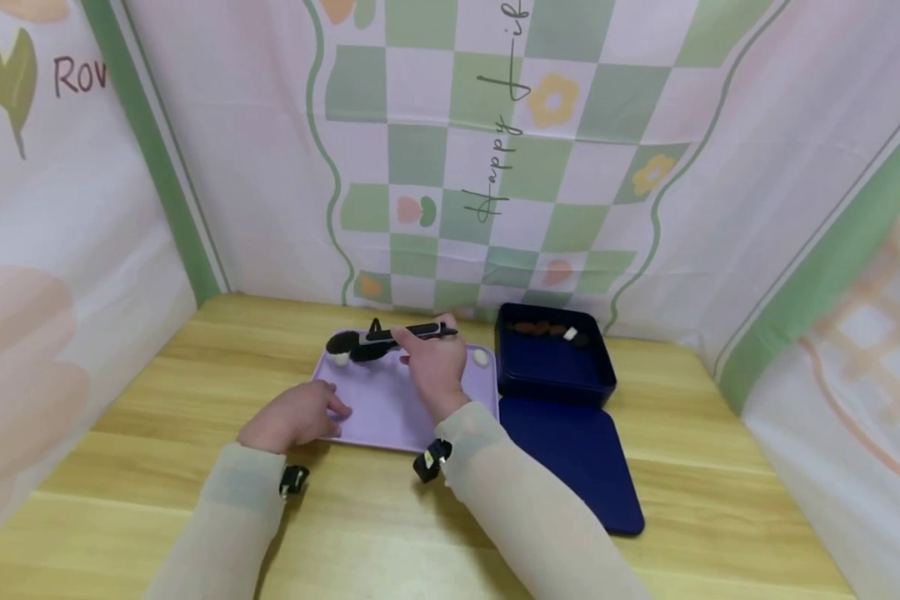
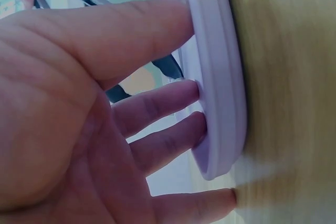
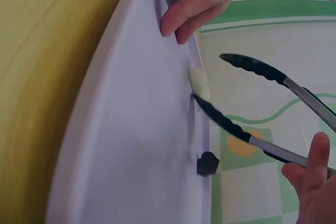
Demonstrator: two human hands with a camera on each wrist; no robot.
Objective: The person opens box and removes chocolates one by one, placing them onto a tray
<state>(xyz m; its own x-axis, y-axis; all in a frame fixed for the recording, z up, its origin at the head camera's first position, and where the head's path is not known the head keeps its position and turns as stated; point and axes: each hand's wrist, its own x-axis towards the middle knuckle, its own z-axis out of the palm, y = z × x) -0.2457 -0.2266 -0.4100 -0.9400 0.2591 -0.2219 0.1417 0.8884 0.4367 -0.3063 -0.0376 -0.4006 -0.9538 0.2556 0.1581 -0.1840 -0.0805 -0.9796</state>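
Note:
My right hand [image 1: 438, 368] holds a pair of tongs [image 1: 412, 332] with black scalloped tips over the back of a lilac tray [image 1: 390, 404]. The tong arms stand apart, and the lower tip [image 3: 210, 111] is right at a whitish piece [image 3: 198, 83] by the tray's edge. Farther along that edge sits a small dark piece [image 3: 208, 164]. Another whitish piece [image 1: 481, 357] lies at the tray's back right. At the front left corner my left hand [image 1: 294, 414] touches the tray, its thumb and two fingers [image 2: 163, 95] against the rim, another fingertip near the wooden table.
To the tray's right stands an uncovered navy box [image 1: 558, 392] with several brown pieces [image 1: 542, 328] and a white piece [image 1: 570, 333] along its back. A flat navy lid [image 1: 577, 458] lies before it. Printed cloth [image 1: 420, 158] hangs behind the wooden table [image 1: 157, 400].

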